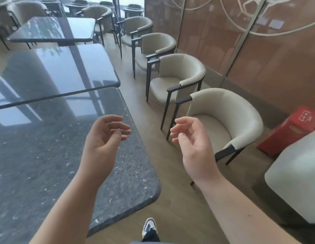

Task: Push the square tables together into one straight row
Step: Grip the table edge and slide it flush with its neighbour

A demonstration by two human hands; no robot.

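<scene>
Head view shows my left hand [104,136] above the near table [38,164] by its right edge, and my right hand [190,138] over the floor [153,138]; both are loosely curled, palms up, holding nothing. The near table's far edge meets the middle table [61,67], though their right edges look slightly offset. A far table [53,29] stands apart beyond a gap. I'd say the far one needs closing up: grip its edge with both hands, push evenly, and sight along the right edges, keeping clear of the chairs [181,80].
</scene>
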